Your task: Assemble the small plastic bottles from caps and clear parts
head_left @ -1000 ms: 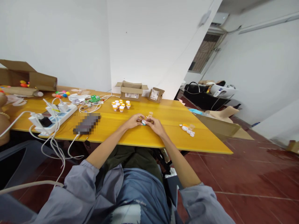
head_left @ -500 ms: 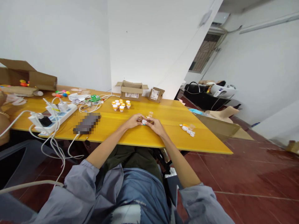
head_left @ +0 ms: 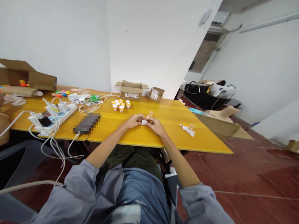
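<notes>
Between my fingertips sits a small white round piece [head_left: 144,122] with a bit of teal at its lower edge; its exact kind is too small to make out. My left hand [head_left: 135,120] pinches it from the left, while my right hand [head_left: 155,125] grips it from the right. Just beyond my fingers stands a clear plastic cup [head_left: 150,114], with small white bits beside it. Several white-and-orange capped containers [head_left: 121,105] are grouped farther back and left. Off to the right lies a loose pile of white, clear and orange parts [head_left: 187,128].
The yellow table [head_left: 130,137] carries a power strip [head_left: 57,119] with trailing white cables and a dark pixelated object [head_left: 87,123] on the left. Two cardboard boxes [head_left: 131,90] stand against the wall. A larger open box [head_left: 28,76] is far left, near another person's arm [head_left: 4,127].
The white piece has tilted slightly between my fingers, so less teal shows. Both hands stay in almost the same place.
</notes>
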A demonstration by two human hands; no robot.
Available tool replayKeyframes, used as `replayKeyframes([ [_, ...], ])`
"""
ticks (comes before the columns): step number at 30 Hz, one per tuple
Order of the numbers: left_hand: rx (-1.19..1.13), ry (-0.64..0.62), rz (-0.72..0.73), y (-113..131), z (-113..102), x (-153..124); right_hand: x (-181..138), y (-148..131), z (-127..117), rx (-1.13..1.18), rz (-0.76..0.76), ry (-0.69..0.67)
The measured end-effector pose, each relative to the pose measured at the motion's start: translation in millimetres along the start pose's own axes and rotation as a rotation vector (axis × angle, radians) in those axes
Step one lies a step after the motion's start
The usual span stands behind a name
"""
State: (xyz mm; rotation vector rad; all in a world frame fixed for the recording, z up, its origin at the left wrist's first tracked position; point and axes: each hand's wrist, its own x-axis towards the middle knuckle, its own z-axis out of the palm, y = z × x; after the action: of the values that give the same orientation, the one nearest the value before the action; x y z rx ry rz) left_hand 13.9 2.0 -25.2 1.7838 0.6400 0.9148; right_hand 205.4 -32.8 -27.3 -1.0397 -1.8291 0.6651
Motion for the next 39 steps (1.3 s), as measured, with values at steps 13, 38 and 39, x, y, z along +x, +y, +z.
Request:
replayKeyframes([
  [13, 0.168, 0.037, 0.032, 8, 0, -2, -2, -7, 3, 0.019, -0.008, 0.057],
  [38, 0.591, 0.174, 0.087, 9, 0, -2, -2, 12, 0, -0.589, 0.103, 0.219],
  [39, 0.614, 0.183, 0.089, 9, -1, -2, -2, 11, 0, -0.577, 0.099, 0.217],
])
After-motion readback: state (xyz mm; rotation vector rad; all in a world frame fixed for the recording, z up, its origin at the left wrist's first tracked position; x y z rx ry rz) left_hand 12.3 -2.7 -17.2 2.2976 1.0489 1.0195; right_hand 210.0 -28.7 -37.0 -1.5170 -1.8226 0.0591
